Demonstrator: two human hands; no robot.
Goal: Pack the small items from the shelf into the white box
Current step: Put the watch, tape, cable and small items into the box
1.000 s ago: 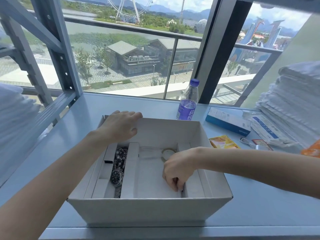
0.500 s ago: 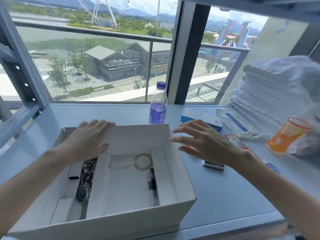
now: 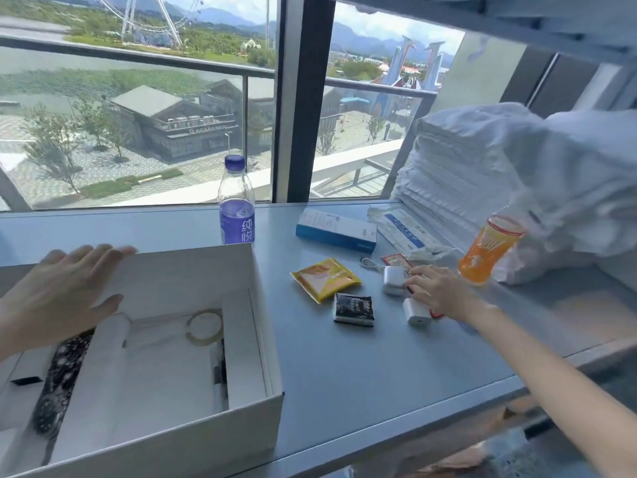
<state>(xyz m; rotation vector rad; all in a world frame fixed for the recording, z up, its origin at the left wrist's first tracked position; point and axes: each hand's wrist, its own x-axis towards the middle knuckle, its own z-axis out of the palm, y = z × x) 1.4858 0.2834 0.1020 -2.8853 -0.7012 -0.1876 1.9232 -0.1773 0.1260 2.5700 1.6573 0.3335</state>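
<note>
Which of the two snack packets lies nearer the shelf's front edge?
The black packet, lying in front of the larger yellow packet, left of the right hand.

The box (image 3: 193,426) sits left on the shelf (image 3: 362,374), bottle (image 3: 236,201) behind it, packets (image 3: 325,279) to its right.

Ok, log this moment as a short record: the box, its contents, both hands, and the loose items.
box: white box, open, at the left of the shelf
inside: watch, ring, pen
left hand: left hand flat on the box's far wall
right hand: right hand reaching, fingertips at the white case, holding nothing
unpacked: white charger, yellow packet, black packet
other: bottle, orange cup
</note>
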